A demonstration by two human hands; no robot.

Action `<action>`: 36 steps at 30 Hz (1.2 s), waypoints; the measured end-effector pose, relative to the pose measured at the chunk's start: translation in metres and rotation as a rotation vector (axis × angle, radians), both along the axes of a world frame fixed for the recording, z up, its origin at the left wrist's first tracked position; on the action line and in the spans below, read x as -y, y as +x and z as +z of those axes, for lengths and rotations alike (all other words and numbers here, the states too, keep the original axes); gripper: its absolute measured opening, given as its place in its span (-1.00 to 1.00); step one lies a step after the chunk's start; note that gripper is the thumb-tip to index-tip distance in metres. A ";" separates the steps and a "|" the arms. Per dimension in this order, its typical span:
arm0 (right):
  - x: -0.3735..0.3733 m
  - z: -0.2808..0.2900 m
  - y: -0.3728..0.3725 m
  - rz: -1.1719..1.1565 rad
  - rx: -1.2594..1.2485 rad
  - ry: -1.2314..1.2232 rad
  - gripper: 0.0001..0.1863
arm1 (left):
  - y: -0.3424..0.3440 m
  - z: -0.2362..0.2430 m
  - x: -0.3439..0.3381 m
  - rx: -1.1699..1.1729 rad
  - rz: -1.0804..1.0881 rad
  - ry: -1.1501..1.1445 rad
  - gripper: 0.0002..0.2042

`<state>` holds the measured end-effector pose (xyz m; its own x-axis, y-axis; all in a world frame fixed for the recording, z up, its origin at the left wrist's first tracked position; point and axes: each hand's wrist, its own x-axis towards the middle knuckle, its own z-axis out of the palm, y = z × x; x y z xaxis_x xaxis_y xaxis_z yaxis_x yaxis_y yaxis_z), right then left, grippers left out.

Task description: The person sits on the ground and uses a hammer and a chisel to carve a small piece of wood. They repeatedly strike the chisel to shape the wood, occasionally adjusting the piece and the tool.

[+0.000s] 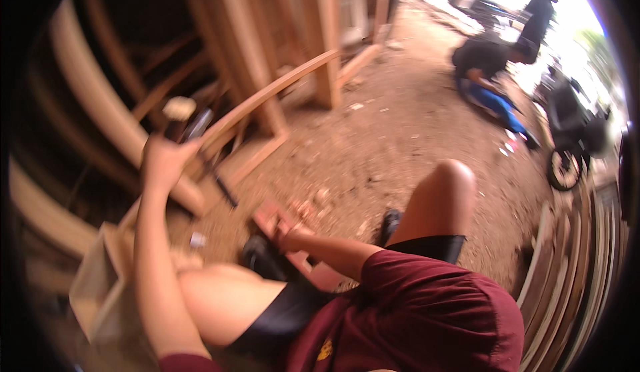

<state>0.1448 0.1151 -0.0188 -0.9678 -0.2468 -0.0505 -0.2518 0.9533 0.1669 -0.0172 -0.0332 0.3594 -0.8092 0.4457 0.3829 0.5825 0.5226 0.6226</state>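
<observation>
My left hand [167,162] is raised at the left, closed around a blurred tool with a pale, blocky end [179,109]. Beside that end is a shiny metal part [199,124], and a thin dark rod [220,184] slants down below the hand. I cannot make out the tool's exact kind. Low between my legs, my right hand [288,236] closes on a reddish wooden piece [269,216] with cut-out openings, lying near my dark shoe [261,257]. Its fingers are partly smeared by motion.
Upright wooden frames [327,39] and a slanting strip [280,89] stand at the left. A pale box-like object [100,285] sits by my left leg. Long boards [567,285] lie at the right. Farther off, a person [490,65] bends low near a parked motorcycle [573,119].
</observation>
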 end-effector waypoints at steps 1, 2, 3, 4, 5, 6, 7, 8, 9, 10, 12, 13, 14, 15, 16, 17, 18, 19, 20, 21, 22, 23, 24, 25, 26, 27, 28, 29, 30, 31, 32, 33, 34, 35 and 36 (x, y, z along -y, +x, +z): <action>-0.014 0.013 -0.010 -0.074 0.114 -0.090 -0.66 | 0.001 0.003 -0.003 0.052 -0.026 -0.039 -0.64; -0.029 0.032 -0.019 -0.125 0.224 -0.209 -0.71 | 0.004 0.005 -0.012 0.035 -0.082 0.020 -0.72; -0.046 0.053 -0.029 -0.160 0.330 -0.341 -0.76 | 0.007 0.005 -0.018 0.045 -0.107 0.043 -0.76; -0.064 0.078 -0.036 -0.146 0.461 -0.503 -0.81 | 0.007 0.006 -0.025 0.088 -0.095 0.015 -0.78; -0.087 0.104 -0.041 -0.262 0.288 -0.555 -0.85 | 0.009 0.006 -0.032 0.107 -0.057 0.002 -0.79; -0.108 0.133 -0.049 -0.305 0.276 -0.465 -0.80 | 0.009 0.005 -0.039 0.167 -0.100 -0.005 -0.80; -0.130 0.159 -0.047 -0.353 0.165 -0.496 -0.64 | 0.008 0.004 -0.047 0.170 -0.100 -0.016 -0.82; -0.152 0.183 -0.043 -0.435 0.096 -0.658 -0.48 | 0.009 0.002 -0.056 0.183 -0.113 -0.016 -0.83; -0.167 0.204 -0.039 -0.484 0.034 -0.769 -0.43 | 0.007 0.000 -0.063 0.170 -0.113 -0.019 -0.84; -0.179 0.221 -0.030 -0.428 0.023 -0.847 -0.41 | 0.009 -0.001 -0.073 0.160 -0.131 -0.013 -0.86; -0.198 0.243 -0.009 -0.327 -0.113 -1.001 -0.34 | 0.014 -0.002 -0.093 0.250 -0.214 0.008 -0.87; -0.200 0.248 0.002 -0.268 -0.211 -0.950 -0.29 | 0.019 -0.003 -0.103 0.279 -0.232 0.026 -0.87; -0.202 0.251 0.011 -0.175 -0.305 -0.887 -0.23 | 0.026 -0.002 -0.111 0.337 -0.227 0.026 -0.87; -0.206 0.253 0.018 -0.126 -0.330 -0.967 -0.20 | 0.034 -0.003 -0.123 0.316 -0.270 0.064 -0.87; -0.209 0.254 0.022 -0.118 -0.231 -1.004 -0.16 | 0.042 -0.003 -0.133 0.319 -0.336 0.111 -0.87; -0.212 0.256 0.024 -0.074 -0.119 -1.138 -0.21 | 0.051 -0.002 -0.143 0.327 -0.334 0.133 -0.86; -0.215 0.257 0.025 -0.150 0.049 -1.209 -0.26 | 0.058 0.000 -0.151 0.412 -0.337 0.132 -0.86; -0.220 0.260 0.023 -0.058 0.093 -1.176 -0.37 | 0.066 0.000 -0.158 0.412 -0.361 0.162 -0.86; -0.224 0.261 0.023 -0.054 0.148 -1.294 -0.39 | 0.073 0.001 -0.166 0.416 -0.390 0.188 -0.86; -0.230 0.265 0.021 -0.062 0.156 -1.370 -0.40 | 0.077 0.001 -0.175 0.444 -0.378 0.228 -0.87; -0.234 0.268 0.022 -0.035 0.170 -1.455 -0.40 | 0.081 0.003 -0.182 0.462 -0.377 0.275 -0.87; -0.239 0.272 0.024 -0.138 0.323 -1.664 -0.47 | 0.084 0.004 -0.187 0.473 -0.374 0.318 -0.88; -0.241 0.275 0.028 -0.093 0.265 -1.663 -0.49 | 0.087 0.005 -0.192 0.511 -0.366 0.361 -0.88; -0.244 0.278 0.033 -0.060 0.198 -1.661 -0.50 | 0.089 0.007 -0.195 0.540 -0.355 0.402 -0.88; -0.244 0.281 0.039 -0.045 0.147 -1.650 -0.49 | 0.092 0.008 -0.198 0.568 -0.342 0.441 -0.87; -0.244 0.285 0.045 0.070 0.186 -1.676 -0.41 | 0.095 0.010 -0.199 0.571 -0.354 0.444 -0.85; -0.244 0.289 0.052 0.102 0.215 -1.666 -0.48 | 0.097 0.012 -0.200 0.591 -0.343 0.482 -0.85; -0.242 0.293 0.058 0.094 0.244 -1.642 -0.53 | 0.101 0.014 -0.200 0.610 -0.328 0.522 -0.84; -0.240 0.298 0.063 0.086 0.279 -1.618 -0.56 | 0.104 0.016 -0.199 0.631 -0.300 0.549 -0.83; -0.239 0.303 0.067 0.053 0.229 -1.631 -0.57 | 0.106 0.021 -0.198 0.613 -0.269 0.523 -0.82; -0.238 0.309 0.070 0.017 0.189 -1.647 -0.57 | 0.107 0.026 -0.197 0.558 -0.274 0.481 -0.81; -0.235 0.315 0.072 -0.020 0.153 -1.665 -0.57 | 0.108 0.031 -0.195 0.560 -0.240 0.483 -0.78; -0.233 0.321 0.074 -0.018 0.118 -1.635 -0.56 | 0.107 0.038 -0.192 0.565 -0.206 0.487 -0.75; -0.230 0.326 0.076 -0.012 0.100 -1.683 -0.57 | 0.106 0.044 -0.188 0.568 -0.161 0.485 -0.65; -0.227 0.331 0.078 -0.035 0.080 -1.727 -0.58 | 0.103 0.051 -0.184 0.509 -0.122 0.437 -0.57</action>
